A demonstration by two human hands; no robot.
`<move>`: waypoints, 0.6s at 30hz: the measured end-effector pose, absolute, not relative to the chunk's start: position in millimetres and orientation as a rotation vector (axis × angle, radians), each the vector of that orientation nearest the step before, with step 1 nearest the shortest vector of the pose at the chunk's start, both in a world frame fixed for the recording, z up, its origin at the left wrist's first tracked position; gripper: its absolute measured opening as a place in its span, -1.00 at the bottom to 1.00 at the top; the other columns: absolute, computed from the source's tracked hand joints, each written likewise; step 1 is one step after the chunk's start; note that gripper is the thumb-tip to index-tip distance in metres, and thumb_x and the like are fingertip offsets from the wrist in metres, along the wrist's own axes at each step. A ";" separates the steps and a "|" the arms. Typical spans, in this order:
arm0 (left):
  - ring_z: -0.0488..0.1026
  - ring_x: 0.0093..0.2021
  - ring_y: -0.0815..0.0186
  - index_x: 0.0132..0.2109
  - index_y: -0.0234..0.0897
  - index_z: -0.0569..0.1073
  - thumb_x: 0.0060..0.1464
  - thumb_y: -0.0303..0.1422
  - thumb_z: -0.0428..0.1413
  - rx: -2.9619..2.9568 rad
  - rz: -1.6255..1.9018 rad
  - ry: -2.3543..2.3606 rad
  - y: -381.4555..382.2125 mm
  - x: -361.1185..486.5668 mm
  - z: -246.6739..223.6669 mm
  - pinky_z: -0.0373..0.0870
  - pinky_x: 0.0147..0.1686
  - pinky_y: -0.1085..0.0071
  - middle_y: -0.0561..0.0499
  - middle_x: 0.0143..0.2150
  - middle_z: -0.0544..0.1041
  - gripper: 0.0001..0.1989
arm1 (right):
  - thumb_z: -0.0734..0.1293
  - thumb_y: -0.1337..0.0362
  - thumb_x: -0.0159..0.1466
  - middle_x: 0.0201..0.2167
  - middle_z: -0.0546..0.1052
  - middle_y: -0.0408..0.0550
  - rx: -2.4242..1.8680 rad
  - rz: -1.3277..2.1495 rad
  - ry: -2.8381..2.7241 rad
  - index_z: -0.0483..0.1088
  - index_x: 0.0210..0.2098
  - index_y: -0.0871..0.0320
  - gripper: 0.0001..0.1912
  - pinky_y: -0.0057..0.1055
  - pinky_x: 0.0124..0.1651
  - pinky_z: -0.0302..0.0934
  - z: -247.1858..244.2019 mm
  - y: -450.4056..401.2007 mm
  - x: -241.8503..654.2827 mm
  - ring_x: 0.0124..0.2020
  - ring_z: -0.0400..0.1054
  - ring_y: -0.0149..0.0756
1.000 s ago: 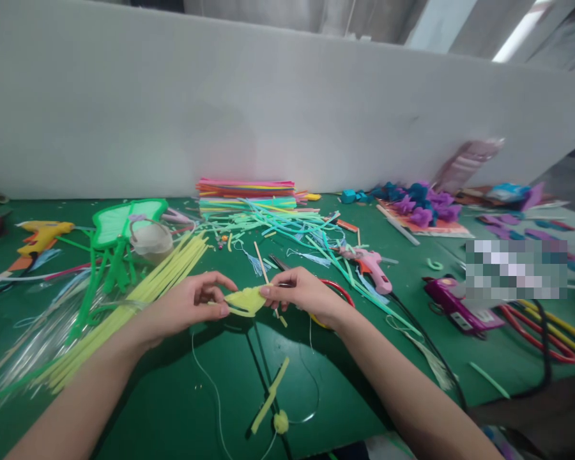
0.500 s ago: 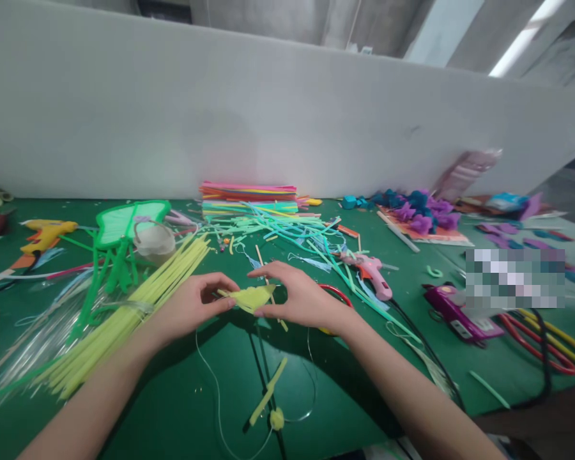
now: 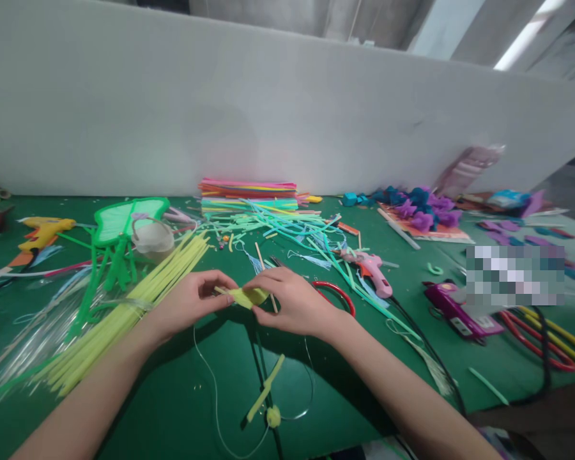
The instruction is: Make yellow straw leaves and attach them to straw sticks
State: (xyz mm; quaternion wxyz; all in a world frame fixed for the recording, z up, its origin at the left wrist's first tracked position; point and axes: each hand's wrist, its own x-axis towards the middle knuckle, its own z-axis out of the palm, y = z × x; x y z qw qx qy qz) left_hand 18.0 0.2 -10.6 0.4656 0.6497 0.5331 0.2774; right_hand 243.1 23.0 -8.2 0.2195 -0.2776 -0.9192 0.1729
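Observation:
Between both hands is a small yellow-green fuzzy piece [image 3: 245,298], held above the green table. The fingers and thumb of my left hand [image 3: 199,297] pinch its left end. My right hand [image 3: 292,299] grips its right part between thumb and fingers. Below the hands, a yellow-green strip [image 3: 267,390] lies near a small yellow-green ball [image 3: 273,417]. A thin clear cord [image 3: 215,399] loops around there. Under my left forearm and beside it rests a bundle of yellow-green stems [image 3: 124,313].
Red-handled scissors [image 3: 338,295] and a pink glue gun [image 3: 374,271] lie right of my right hand. Coloured stems [image 3: 249,190] are stacked at the back. Left are a yellow glue gun [image 3: 45,231] and a green frame [image 3: 129,220]. A purple device [image 3: 460,313] sits right.
My right hand has moved slightly left, closer to my left hand, and now covers more of the yellow-green piece. More of the red scissors shows.

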 end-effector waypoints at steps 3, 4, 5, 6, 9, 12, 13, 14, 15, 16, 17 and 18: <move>0.47 -0.26 0.24 -0.19 -0.24 0.49 -0.01 -0.17 0.21 1.595 0.674 1.300 0.5 18.6 -10.7 0.36 -0.28 0.38 0.00 -0.26 0.57 -0.71 | 0.33 0.31 0.18 -0.17 0.51 -0.03 -0.800 0.528 -2.548 0.40 -0.11 0.18 -0.72 -0.35 -0.05 0.19 -5.6 23.2 243.1 -0.16 0.36 -0.28; 0.47 -0.27 0.25 -0.19 -0.24 0.49 -0.02 -0.17 0.22 1.594 0.679 1.306 0.5 18.9 -10.8 0.35 -0.30 0.39 0.00 -0.28 0.56 -0.72 | 0.33 0.31 0.17 -0.16 0.51 -0.02 -0.812 0.541 -2.552 0.40 -0.08 0.19 -0.70 -0.34 -0.05 0.19 -4.0 24.0 242.7 -0.16 0.37 -0.28; 0.47 -0.28 0.25 -0.20 -0.24 0.49 -0.02 -0.17 0.22 1.592 0.686 1.314 0.4 19.2 -10.9 0.35 -0.31 0.39 0.01 -0.29 0.56 -0.72 | 0.34 0.30 0.16 -0.16 0.51 -0.01 -0.819 0.553 -2.562 0.40 -0.06 0.20 -0.67 -0.33 -0.05 0.19 -2.0 25.3 242.0 -0.16 0.37 -0.27; 0.47 -0.29 0.25 -0.21 -0.24 0.50 -0.03 -0.17 0.22 1.590 0.691 1.321 0.2 19.4 -11.0 0.35 -0.32 0.40 0.01 -0.29 0.55 -0.72 | 0.35 0.30 0.15 -0.16 0.50 0.00 -0.820 0.562 -2.581 0.39 -0.04 0.21 -0.64 -0.32 -0.05 0.19 0.2 27.0 241.0 -0.16 0.37 -0.26; 0.47 -0.30 0.25 -0.23 -0.24 0.50 -0.04 -0.17 0.23 1.586 0.699 1.332 -0.3 19.7 -10.8 0.34 -0.32 0.40 0.01 -0.30 0.55 -0.73 | 0.39 0.25 0.12 -0.19 0.50 0.03 -0.797 0.611 -2.677 0.40 -0.04 0.24 -0.58 -0.32 -0.10 0.20 7.7 34.2 236.0 -0.19 0.37 -0.23; 0.48 -0.28 0.23 -0.23 -0.25 0.49 -0.05 -0.17 0.23 1.568 0.710 1.343 -0.1 19.6 -10.2 0.36 -0.30 0.37 0.00 -0.28 0.56 -0.72 | 0.40 0.17 0.13 -0.21 0.52 0.03 -0.791 0.666 -2.741 0.41 -0.06 0.26 -0.57 -0.35 -0.20 0.19 12.5 40.8 229.7 -0.23 0.37 -0.22; 0.49 -0.27 0.22 -0.22 -0.25 0.49 -0.05 -0.17 0.23 1.554 0.717 1.346 0.0 19.6 -9.7 0.36 -0.28 0.36 -0.01 -0.27 0.56 -0.71 | 0.39 0.16 0.15 -0.22 0.53 0.03 -0.800 0.674 -2.745 0.41 -0.06 0.26 -0.58 -0.37 -0.23 0.18 12.9 42.3 227.9 -0.24 0.37 -0.23; 0.49 -0.26 0.22 -0.22 -0.25 0.48 -0.06 -0.17 0.24 1.536 0.724 1.350 0.2 19.6 -9.1 0.37 -0.27 0.35 -0.01 -0.27 0.56 -0.71 | 0.37 0.17 0.16 -0.22 0.53 0.03 -0.812 0.678 -2.742 0.41 -0.07 0.26 -0.61 -0.38 -0.25 0.17 12.8 43.3 226.4 -0.26 0.37 -0.24; 0.50 -0.26 0.22 -0.22 -0.25 0.48 -0.07 -0.18 0.25 1.510 0.726 1.352 0.2 19.5 -8.2 0.38 -0.26 0.35 0.00 -0.28 0.56 -0.70 | 0.36 0.18 0.18 -0.23 0.54 0.02 -0.824 0.683 -2.734 0.42 -0.08 0.25 -0.64 -0.39 -0.27 0.16 12.1 43.9 225.4 -0.27 0.37 -0.25; 0.50 -0.26 0.22 -0.21 -0.25 0.47 -0.07 -0.20 0.25 1.474 0.726 1.351 0.1 19.3 -7.2 0.38 -0.25 0.35 0.01 -0.30 0.56 -0.70 | 0.36 0.19 0.18 -0.24 0.55 0.01 -0.835 0.688 -2.722 0.43 -0.09 0.25 -0.65 -0.40 -0.27 0.15 11.2 44.1 224.9 -0.28 0.37 -0.26; 0.50 -0.27 0.22 -0.19 -0.25 0.46 -0.08 -0.21 0.26 1.430 0.719 1.341 -0.2 19.0 -5.9 0.39 -0.25 0.35 0.02 -0.33 0.56 -0.69 | 0.37 0.19 0.18 -0.24 0.55 0.00 -0.842 0.699 -2.707 0.43 -0.09 0.24 -0.66 -0.41 -0.28 0.14 10.1 44.1 224.8 -0.29 0.38 -0.27; 0.51 -0.27 0.23 -0.16 -0.24 0.45 -0.07 -0.23 0.25 1.382 0.704 1.322 -0.8 18.4 -4.5 0.40 -0.24 0.34 0.03 -0.36 0.56 -0.68 | 0.37 0.19 0.18 -0.24 0.56 0.00 -0.844 0.716 -2.692 0.44 -0.10 0.24 -0.66 -0.41 -0.28 0.13 9.0 44.0 225.1 -0.29 0.38 -0.27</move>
